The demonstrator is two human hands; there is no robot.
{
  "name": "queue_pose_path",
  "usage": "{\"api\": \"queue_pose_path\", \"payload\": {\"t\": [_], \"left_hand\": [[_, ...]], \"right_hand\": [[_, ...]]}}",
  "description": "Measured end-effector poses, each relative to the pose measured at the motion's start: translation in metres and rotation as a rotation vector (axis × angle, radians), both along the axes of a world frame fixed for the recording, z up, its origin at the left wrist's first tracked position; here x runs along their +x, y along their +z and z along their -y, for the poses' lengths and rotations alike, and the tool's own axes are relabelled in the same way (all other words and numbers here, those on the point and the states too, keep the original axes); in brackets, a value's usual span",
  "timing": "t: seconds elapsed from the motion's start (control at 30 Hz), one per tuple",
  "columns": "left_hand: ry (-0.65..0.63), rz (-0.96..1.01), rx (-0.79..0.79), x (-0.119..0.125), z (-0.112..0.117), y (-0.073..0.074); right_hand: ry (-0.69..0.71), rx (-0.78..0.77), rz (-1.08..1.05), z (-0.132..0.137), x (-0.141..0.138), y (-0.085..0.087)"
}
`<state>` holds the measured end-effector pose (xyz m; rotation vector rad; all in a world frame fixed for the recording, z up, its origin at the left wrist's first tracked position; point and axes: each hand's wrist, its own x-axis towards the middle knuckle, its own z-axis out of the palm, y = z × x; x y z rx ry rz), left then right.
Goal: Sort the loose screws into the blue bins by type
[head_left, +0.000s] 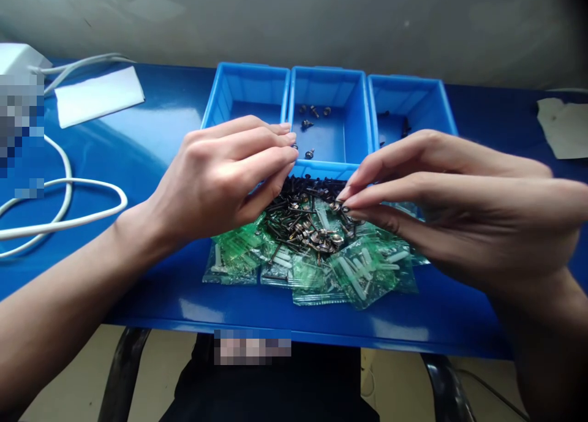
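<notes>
My left hand (229,165) is closed over the front left corner of the middle blue bin (328,166), thumb and fingers drawn together. A bit of metal shows at its fingertips; whether it is held or lies in the bin behind I cannot tell. At the right side of the pile, my right hand (441,207) pinches a small screw (346,209) between thumb and fingers. Below and between the hands lies a heap of dark screws and shiny washer-head screws (316,235). Under it are clear-green plastic packets (362,269) with white plugs. Several screws (314,111) lie in the middle bin.
The left bin (252,73) and the right bin (408,85), with a few dark screws, flank the middle one. White cables (68,183) and a folded white paper (101,97) lie on the left of the blue table (165,293). Another pale sheet (565,128) is at right.
</notes>
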<state>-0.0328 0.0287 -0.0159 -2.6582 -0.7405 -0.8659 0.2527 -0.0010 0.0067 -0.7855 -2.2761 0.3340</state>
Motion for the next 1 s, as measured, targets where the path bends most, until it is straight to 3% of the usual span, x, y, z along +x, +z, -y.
{"api": "queue_pose_path", "payload": {"t": [0.17, 0.47, 1.0], "left_hand": [[-0.002, 0.028, 0.007, 0.001, -0.001, -0.001], [-0.019, 0.041, 0.007, 0.001, -0.002, -0.003], [-0.045, 0.047, 0.007, 0.001, -0.002, -0.003]], "right_hand": [[-0.197, 0.056, -0.11, 0.002, -0.003, -0.005], [0.16, 0.255, 0.214, 0.0, -0.009, -0.02], [0.17, 0.135, 0.325, 0.0, 0.002, -0.015]]}}
